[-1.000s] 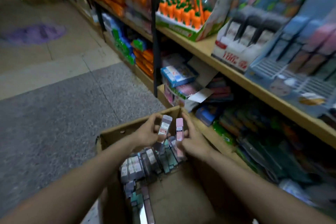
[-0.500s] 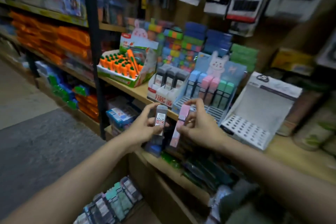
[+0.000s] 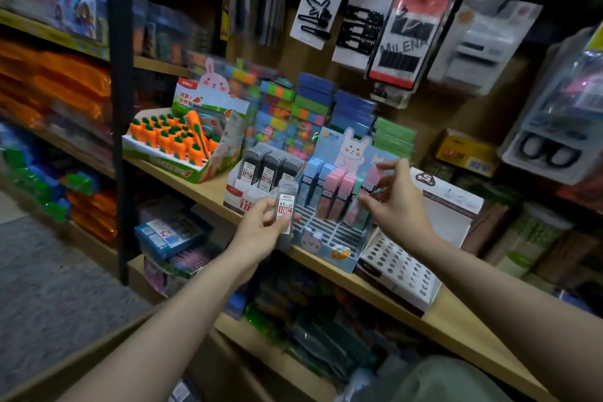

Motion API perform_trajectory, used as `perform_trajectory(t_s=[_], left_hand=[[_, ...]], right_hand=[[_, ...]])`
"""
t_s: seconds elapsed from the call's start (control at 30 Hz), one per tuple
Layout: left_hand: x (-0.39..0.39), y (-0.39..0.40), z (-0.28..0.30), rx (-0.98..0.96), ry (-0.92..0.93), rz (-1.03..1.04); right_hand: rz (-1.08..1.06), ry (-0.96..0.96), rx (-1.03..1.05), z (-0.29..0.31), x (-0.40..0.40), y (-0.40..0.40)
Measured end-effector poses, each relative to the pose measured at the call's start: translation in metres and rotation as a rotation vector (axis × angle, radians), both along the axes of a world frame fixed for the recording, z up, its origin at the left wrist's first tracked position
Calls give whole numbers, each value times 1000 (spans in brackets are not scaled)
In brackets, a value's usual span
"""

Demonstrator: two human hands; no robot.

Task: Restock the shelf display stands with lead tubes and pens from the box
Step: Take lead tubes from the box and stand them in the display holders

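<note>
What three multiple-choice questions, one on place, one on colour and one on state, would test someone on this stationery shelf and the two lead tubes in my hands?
1. Where is the blue rabbit-printed cardboard stand?
A. right of the grey-tube stand
B. on the floor
C. hanging from a hook

2. What colour is the plastic lead tube in the right hand?
A. green
B. pink
C. orange

3. How is the grey lead tube held by the left hand?
A. lying flat on the palm
B. slotted in a stand
C. gripped upright

Answers: 1 A, it stands beside the white stand of grey tubes on the wooden shelf; 2 B, the cap is pink; 3 C, fingers wrap it, label facing out.
</note>
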State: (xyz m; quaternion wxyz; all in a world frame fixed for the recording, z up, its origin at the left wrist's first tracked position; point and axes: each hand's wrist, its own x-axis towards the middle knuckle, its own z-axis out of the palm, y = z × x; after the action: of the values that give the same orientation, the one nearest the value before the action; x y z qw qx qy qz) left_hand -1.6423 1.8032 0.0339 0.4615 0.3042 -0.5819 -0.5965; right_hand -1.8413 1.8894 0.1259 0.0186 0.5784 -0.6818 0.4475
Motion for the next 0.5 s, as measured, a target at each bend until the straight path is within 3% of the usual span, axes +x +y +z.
perform_trajectory(t_s=[0.5], left_hand=[[-2, -18, -12, 9, -62, 12]], right_hand=[[-86, 80, -3, -31, 9, -39]])
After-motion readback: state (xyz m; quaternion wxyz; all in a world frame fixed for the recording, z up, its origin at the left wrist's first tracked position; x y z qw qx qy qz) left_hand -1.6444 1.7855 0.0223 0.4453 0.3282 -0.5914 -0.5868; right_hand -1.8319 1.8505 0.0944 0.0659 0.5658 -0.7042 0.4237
